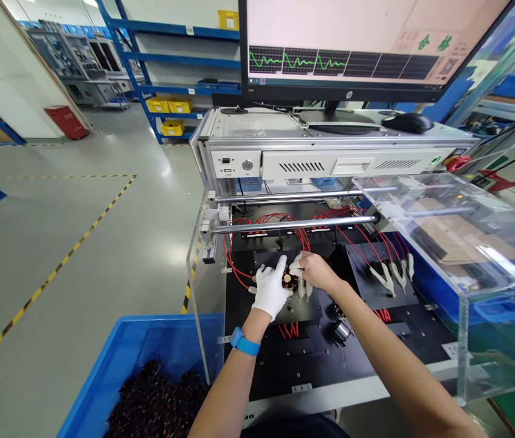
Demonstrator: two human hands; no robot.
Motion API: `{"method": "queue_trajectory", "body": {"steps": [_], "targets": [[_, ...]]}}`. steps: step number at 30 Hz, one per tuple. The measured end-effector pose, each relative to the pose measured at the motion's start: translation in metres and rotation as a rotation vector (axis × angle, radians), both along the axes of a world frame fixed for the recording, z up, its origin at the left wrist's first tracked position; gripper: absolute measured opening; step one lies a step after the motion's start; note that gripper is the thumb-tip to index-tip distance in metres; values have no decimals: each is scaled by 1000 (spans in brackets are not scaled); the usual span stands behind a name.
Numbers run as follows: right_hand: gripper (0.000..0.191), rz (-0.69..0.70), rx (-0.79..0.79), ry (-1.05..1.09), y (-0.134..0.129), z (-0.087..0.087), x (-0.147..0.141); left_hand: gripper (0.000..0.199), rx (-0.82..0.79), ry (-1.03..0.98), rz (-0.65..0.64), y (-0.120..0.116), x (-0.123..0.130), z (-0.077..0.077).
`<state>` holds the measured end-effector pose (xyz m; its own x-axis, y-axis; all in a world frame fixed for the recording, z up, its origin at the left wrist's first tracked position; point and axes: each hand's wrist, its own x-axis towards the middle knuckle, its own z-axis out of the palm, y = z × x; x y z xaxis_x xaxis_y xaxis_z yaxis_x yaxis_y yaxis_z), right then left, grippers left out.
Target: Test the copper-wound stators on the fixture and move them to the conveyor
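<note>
My left hand [272,289], in a white glove, is closed around the left side of a small dark round part with copper windings [289,279]. My right hand [314,269] is at the upper right of that part, its fingers pinched by a white clip; what exactly they grip is too small to tell. White clips [305,289] on red wires hang just below my right fingers. More white clips [385,280] lie on the black plate at the right. A silver cylindrical part [342,331] and another dark part sit on the black worktop [284,365].
A blue bin [97,365] with many dark parts stands at the lower left. Metal rods [293,225] cross behind my hands. A clear raised cover [471,243] is at the right. A monitor [348,91] and a mouse [407,122] are above.
</note>
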<state>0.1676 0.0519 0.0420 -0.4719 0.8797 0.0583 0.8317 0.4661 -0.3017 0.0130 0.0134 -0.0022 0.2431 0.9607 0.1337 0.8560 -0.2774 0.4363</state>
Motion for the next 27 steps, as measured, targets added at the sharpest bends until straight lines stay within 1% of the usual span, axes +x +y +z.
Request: {"method": "queue_trajectory", "body": {"steps": [2, 3, 6, 11, 14, 16, 18, 20, 22, 24, 25, 27], "targets": [[23, 90, 72, -153, -2, 3, -4, 93, 1, -3, 4, 0, 0, 0], [23, 92, 101, -197, -5, 4, -7, 93, -1, -9, 6, 0, 0, 0], [24, 33, 162, -254, -21, 0, -16, 92, -2, -58, -9, 0, 0, -2], [24, -87, 254, -281, -50, -18, -23, 90, 16, -103, -28, -1, -1, -3], [26, -78, 311, -264, -60, -25, -22, 91, -6, -88, -21, -2, -1, -2], [25, -67, 331, -290, -67, -31, -25, 87, 2, -95, -21, -3, -1, -1], [27, -76, 365, -325, -72, -38, -33, 79, 24, -108, -21, -3, -2, -1], [34, -104, 414, -342, -75, -46, -47, 70, 41, -112, -15, -4, -2, 0], [42, -130, 435, -368, -72, -50, -60, 62, 45, -102, -17, -4, -2, 1], [41, -110, 392, -399, -68, -42, -62, 60, 32, -71, -32, -4, -3, 3], [39, -89, 354, -392, -68, -34, -57, 63, 21, -52, -38, -3, -3, 3], [41, -101, 325, -285, -77, -9, -29, 74, 4, -17, -36, -3, -3, 5]]}}
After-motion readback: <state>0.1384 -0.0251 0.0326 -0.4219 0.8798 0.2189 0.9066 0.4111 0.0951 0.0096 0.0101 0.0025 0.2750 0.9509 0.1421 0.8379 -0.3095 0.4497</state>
